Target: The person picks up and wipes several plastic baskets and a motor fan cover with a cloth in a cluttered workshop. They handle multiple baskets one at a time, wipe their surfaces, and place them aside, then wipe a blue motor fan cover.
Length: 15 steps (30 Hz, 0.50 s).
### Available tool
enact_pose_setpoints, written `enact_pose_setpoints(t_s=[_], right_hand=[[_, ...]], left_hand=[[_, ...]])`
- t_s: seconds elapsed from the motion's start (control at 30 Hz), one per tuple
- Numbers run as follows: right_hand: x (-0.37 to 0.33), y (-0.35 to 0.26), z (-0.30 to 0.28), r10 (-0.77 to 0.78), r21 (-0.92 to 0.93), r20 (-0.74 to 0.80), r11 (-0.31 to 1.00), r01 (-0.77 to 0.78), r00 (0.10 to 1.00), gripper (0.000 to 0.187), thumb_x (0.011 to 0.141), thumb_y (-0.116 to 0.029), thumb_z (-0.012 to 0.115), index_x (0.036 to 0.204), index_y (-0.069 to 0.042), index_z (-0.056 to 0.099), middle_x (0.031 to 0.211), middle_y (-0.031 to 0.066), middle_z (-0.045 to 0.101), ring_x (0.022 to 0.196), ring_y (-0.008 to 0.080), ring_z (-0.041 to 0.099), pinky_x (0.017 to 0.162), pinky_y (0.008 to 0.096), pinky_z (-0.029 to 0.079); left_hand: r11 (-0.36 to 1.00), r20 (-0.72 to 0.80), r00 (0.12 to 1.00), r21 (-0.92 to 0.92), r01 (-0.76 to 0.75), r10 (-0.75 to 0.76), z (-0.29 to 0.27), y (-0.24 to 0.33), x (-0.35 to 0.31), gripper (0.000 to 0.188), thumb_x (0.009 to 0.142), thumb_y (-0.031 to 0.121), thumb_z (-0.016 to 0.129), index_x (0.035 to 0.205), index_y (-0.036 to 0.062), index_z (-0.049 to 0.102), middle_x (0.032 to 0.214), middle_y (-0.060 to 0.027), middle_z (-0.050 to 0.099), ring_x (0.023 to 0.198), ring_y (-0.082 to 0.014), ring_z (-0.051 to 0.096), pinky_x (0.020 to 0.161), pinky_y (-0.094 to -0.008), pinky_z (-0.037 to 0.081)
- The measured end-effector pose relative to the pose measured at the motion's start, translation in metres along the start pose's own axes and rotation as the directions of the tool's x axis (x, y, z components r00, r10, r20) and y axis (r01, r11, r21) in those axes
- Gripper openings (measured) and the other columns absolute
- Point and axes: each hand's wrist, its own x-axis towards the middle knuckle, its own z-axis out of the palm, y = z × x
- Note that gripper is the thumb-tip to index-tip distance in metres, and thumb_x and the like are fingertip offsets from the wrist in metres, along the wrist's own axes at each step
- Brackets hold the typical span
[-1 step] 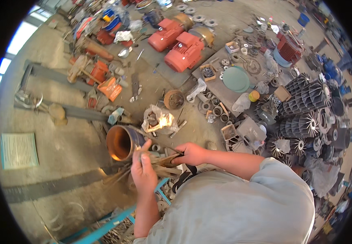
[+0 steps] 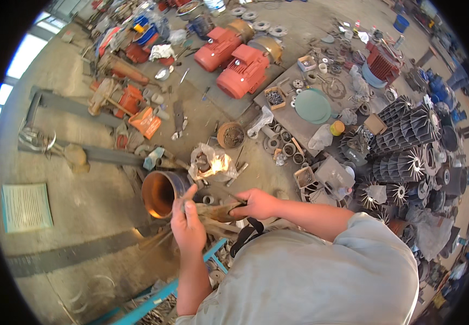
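Note:
A short metal cylinder (image 2: 151, 196), rusty orange inside and dark outside, lies with its open end facing left. At its right side is my left hand (image 2: 188, 225), index finger raised and thumb up by the cylinder. Its other fingers look curled, and what they hold, if anything, is hidden. My right hand (image 2: 256, 205) grips the right end of a brownish strip-like piece (image 2: 217, 211) whose kind I cannot make out. This piece stretches toward my left hand. Just beyond my hands, a clear plastic bag (image 2: 199, 162) with metal parts has a bright, flame-like glow on it.
Past the bag stands a round tub (image 2: 230, 135). Two red motors (image 2: 242, 73) sit farther off. To the right, a low table (image 2: 278, 116) bears rings and boxes, near finned rotors (image 2: 405, 138). A blue-green frame (image 2: 153, 300) runs below my left forearm; steel beams (image 2: 104, 154) lie at left.
The whole view has shifted slightly. My right hand has turned a little, and more of the brownish piece shows between my hands. My left hand stays beside the cylinder.

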Motion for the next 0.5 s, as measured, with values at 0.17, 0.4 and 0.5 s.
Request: enact_pose_setpoints(t_s=[0.17,0.4,0.5], right_hand=[[0.000,-0.015,-0.080,0.018,0.032,-0.354,0.999,-0.007,0.935,0.026,0.091,-0.033,0.081,0.101,-0.009,0.076,0.077,-0.0041,0.065,0.068,0.0047,0.055,0.064,0.0267,0.048],[0.009,-0.032,-0.141,-0.045,0.191,-0.638,0.958,0.215,0.769,0.019,0.094,-0.024,0.079,0.095,-0.006,0.074,0.080,-0.0057,0.065,0.072,0.0048,0.054,0.066,0.0256,0.046],[0.010,-0.053,-0.141,0.023,0.245,-0.682,0.949,0.200,0.731,0.019,0.093,-0.024,0.080,0.095,-0.007,0.073,0.081,-0.0053,0.065,0.071,0.0055,0.054,0.065,0.0260,0.045]], left_hand=[[0.976,0.266,0.956,0.209,0.065,-0.120,0.013,-0.025,0.104,0.035,0.100,0.029,0.067,0.114,-0.0027,0.072,0.099,-0.0138,0.073,0.090,-0.0213,0.064,0.088,-0.0341,0.051],[0.891,0.794,0.568,-0.078,0.447,-0.216,0.049,-0.088,0.217,0.033,0.097,0.025,0.074,0.117,-0.0015,0.072,0.106,-0.0022,0.073,0.092,-0.0114,0.062,0.088,-0.0309,0.051],[0.556,0.874,0.486,-0.401,0.728,-0.005,0.071,-0.112,0.249,0.028,0.101,0.015,0.065,0.123,-0.0014,0.068,0.114,-0.0050,0.073,0.106,-0.0147,0.066,0.096,-0.0349,0.052]])
